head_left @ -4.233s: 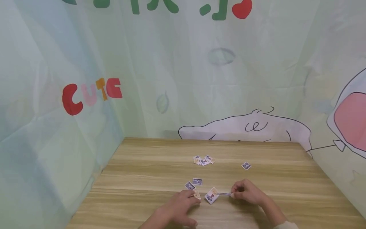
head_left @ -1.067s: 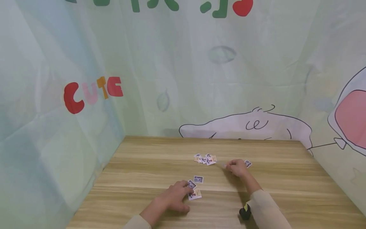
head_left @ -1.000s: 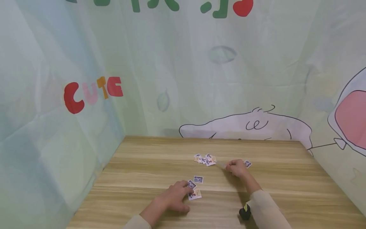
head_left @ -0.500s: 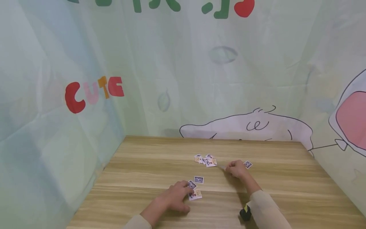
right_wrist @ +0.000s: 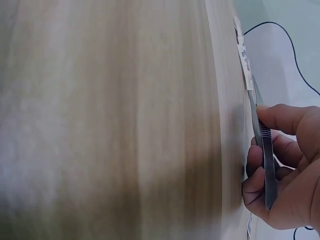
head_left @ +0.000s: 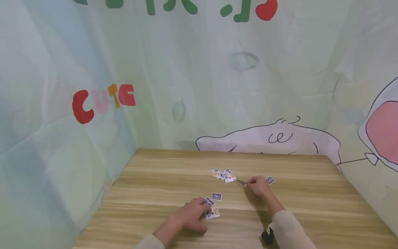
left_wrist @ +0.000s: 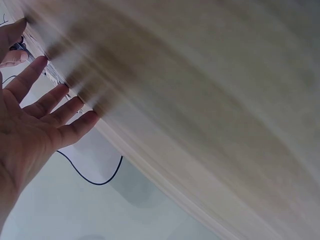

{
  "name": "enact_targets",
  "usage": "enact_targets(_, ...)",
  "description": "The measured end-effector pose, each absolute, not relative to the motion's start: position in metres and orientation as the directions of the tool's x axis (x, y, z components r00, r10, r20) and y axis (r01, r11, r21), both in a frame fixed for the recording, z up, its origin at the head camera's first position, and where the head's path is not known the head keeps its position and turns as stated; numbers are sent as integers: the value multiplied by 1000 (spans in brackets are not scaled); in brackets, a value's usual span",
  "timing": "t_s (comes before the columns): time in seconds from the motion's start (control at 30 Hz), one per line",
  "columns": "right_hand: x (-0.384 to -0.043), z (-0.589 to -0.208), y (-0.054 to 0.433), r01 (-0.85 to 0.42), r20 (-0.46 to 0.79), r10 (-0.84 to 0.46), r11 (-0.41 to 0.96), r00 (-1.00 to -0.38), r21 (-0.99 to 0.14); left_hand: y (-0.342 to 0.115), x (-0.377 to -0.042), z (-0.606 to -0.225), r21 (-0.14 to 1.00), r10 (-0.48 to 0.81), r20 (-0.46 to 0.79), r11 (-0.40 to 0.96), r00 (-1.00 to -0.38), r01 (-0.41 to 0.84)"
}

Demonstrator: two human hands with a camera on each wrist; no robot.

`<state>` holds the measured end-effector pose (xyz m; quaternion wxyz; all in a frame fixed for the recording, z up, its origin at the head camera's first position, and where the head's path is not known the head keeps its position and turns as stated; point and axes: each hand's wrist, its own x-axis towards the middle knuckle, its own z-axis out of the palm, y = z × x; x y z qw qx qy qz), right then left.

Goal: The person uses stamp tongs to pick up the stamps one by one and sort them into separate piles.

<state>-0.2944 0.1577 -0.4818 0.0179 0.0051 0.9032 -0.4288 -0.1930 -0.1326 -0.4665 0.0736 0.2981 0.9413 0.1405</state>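
Metal tweezers [head_left: 240, 182] are pinched between the thumb and fingers of my right hand [head_left: 260, 186]. Their tips reach the right edge of a small printed card [head_left: 230, 177], which overlaps several others in a cluster [head_left: 216, 173]. In the right wrist view the tweezers [right_wrist: 269, 170] slant up to the cards [right_wrist: 245, 62] at the table's far side. My left hand [head_left: 192, 216] rests with spread, relaxed fingers, fingertips down on the table and over the edges of a dark card [head_left: 210, 202] and an orange-and-white card [head_left: 214, 213]. Another dark card [head_left: 216, 196] lies just beyond.
A single dark card [head_left: 270, 180] lies behind my right wrist. On my right sleeve [head_left: 289, 226] sits a small black object [head_left: 267, 236]. The wooden table [head_left: 155, 180] is enclosed by a printed cloth backdrop [head_left: 161, 69].
My right hand has moved from beside my left hand to the far cluster, and the tweezed card now lies there. Most recently the tweezers' arms appear parted. My left hand has barely moved.
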Motion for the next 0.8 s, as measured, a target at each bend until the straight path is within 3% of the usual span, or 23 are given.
enact_targets(0.53,-271,-479,172,-102,54,-106,533,-993,-840,-132,-194,-468,314,576,-62,786,-815,532)
enact_targets(0.8,-263,-477,175,-259,124,-270,549,-955,-795,-132,-193,-468,312,579,-55,784,-813,537)
